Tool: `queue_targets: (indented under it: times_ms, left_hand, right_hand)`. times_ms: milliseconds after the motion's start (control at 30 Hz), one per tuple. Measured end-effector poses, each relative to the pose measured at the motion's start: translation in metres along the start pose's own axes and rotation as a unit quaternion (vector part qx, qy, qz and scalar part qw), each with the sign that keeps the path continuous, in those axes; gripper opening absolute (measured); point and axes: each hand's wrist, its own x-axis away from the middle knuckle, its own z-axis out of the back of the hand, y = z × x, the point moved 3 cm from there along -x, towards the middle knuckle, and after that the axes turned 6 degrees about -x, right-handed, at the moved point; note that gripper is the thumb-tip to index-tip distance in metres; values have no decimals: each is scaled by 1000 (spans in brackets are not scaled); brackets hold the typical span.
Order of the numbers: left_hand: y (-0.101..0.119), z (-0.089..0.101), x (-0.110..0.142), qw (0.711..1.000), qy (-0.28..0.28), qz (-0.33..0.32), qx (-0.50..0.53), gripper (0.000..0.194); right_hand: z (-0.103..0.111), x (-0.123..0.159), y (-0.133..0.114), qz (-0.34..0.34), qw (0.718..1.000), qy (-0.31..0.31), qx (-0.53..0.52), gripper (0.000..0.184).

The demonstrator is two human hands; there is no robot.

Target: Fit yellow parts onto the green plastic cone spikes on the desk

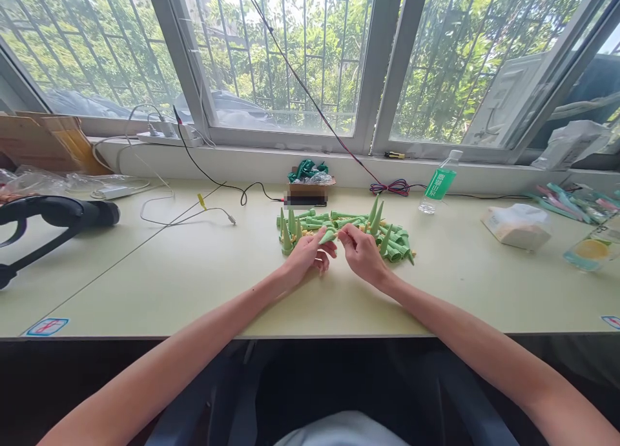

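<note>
My left hand [308, 252] grips a small green cone-shaped piece [328, 237] between thumb and fingers, its end turned toward the right. Close beside it, my right hand [360, 251] pinches at that end; what its fingertips hold is too small to make out. Behind and around both hands lies a pile of green plastic tubes and cones [397, 244]. Some pointed green cones [375, 219] stand upright at the right of the pile, and others [287, 238] stand at its left. Small yellow bits show among the green parts.
A small box [306, 194] with green and clear wrapping stands behind the pile. To the right are a water bottle [437, 182], a tissue pack [516, 226] and a drink container [588, 247]. A black headset [53, 223] and a white cable [194, 220] lie left.
</note>
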Motion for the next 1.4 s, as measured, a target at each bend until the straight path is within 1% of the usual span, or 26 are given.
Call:
queue_targets:
  times_ms: [200,267,333,500,600,733,833,967,1033,1067,1167,1233,1300,1400]
  left_hand:
    - [2,-1,1,1000,-13,-22,-3,56]
    - [4,-1,2,999,-12,-35,-17,52]
    - [7,1,3,997,-6,-62,-43,47]
    - [12,4,6,978,41,-155,-131,36]
    - [12,3,8,969,71,-163,-169,38]
    - [12,2,9,959,111,-177,-193,36]
    - [13,0,8,956,117,-186,-193,35]
    - [12,3,5,968,121,-152,-158,38]
    - [11,5,3,977,123,-116,-127,39]
    - [11,5,2,983,115,-96,-105,41]
    - [10,2,1,998,52,-37,-24,52]
    - [11,-1,2,1000,11,-19,12,53]
    - [12,-2,2,1000,-9,-16,25,52]
    - [11,-1,3,999,-17,-17,23,50]
  right_hand:
    - [1,0,1,2,1000,-1,-4,32]
    - [2,-1,0,1,1000,0,-2,33]
    - [3,-2,1,-1,1000,0,0,34]
    - [3,-3,3,-12,1000,-2,5,35]
    - [3,-3,3,-14,1000,-1,10,37]
    - [2,-3,2,-13,1000,8,13,38]
    - [2,-2,0,-3,1000,15,-2,37]
    - [1,-2,-1,9,999,30,-23,34]
    - [1,-1,-1,12,999,36,-31,33]
    - [1,-1,0,12,999,36,-33,32]
    - [-1,-1,1,9,999,25,-32,32]
    - [-1,-1,2,4,999,12,-32,31]
    - [-1,-2,3,-2,1000,2,-31,31]
    - [0,-2,2,-6,1000,-6,-24,31]
